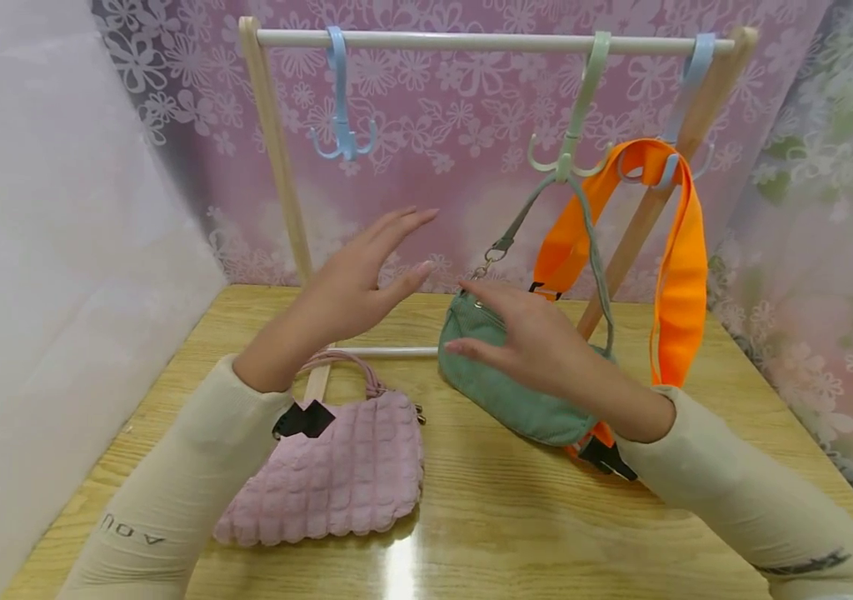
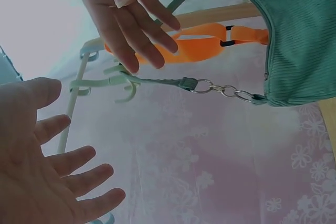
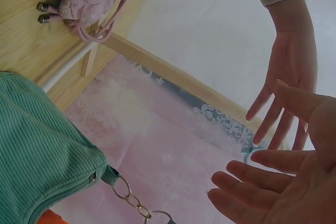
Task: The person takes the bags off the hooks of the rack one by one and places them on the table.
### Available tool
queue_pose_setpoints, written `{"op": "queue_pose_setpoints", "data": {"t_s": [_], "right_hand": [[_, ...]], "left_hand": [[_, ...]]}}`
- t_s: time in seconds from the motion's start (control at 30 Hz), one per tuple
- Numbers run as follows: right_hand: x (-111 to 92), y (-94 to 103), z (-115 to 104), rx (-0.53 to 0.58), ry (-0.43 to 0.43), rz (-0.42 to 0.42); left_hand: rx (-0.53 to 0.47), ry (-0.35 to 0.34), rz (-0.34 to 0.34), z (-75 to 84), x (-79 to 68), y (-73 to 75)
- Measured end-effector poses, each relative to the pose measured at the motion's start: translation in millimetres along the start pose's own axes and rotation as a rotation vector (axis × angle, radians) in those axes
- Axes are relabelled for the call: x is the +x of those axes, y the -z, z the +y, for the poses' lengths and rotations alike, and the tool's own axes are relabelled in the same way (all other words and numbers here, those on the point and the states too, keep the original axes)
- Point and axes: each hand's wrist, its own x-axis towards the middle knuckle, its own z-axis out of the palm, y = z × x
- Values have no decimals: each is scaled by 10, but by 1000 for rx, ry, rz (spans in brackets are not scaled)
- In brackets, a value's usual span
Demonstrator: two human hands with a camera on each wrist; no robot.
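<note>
Both hands hover in the air with nothing in them, palms turned toward each other. My left hand (image 1: 355,279) has its fingers extended, above the pink quilted handbag (image 1: 351,467) on the table. In front of the green corduroy bag (image 1: 524,408), my right hand (image 1: 527,333) spreads its fingers and thumb, hiding part of it in the head view. The green bag hangs by its strap (image 1: 595,242) from a light green hook (image 1: 580,108); a short metal chain (image 2: 223,90) joins strap and bag. An orange strap (image 1: 681,283) loops over the right blue hook (image 1: 689,92).
A rack with wooden legs (image 1: 276,150) and a white top rod (image 1: 471,40) stands on the wooden table (image 1: 471,517). At the rod's left hangs another blue hook (image 1: 340,100) with no bag on it. Behind the rack is a pink floral backdrop (image 1: 441,125).
</note>
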Motion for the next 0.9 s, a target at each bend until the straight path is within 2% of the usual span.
{"op": "queue_pose_setpoints", "data": {"t_s": [0.13, 0.3, 0.63, 0.9], "right_hand": [[-10, 56, -3, -1, -24, 12], [-20, 110, 26, -2, -41, 31], [12, 228, 119, -60, -103, 59], [17, 306, 180, -51, -169, 85]], "left_hand": [[10, -41, 38, 48, 146, 10], [29, -80, 65, 99, 262, 43], [70, -83, 95, 168, 478, 108], [114, -87, 112, 293, 665, 124]]}}
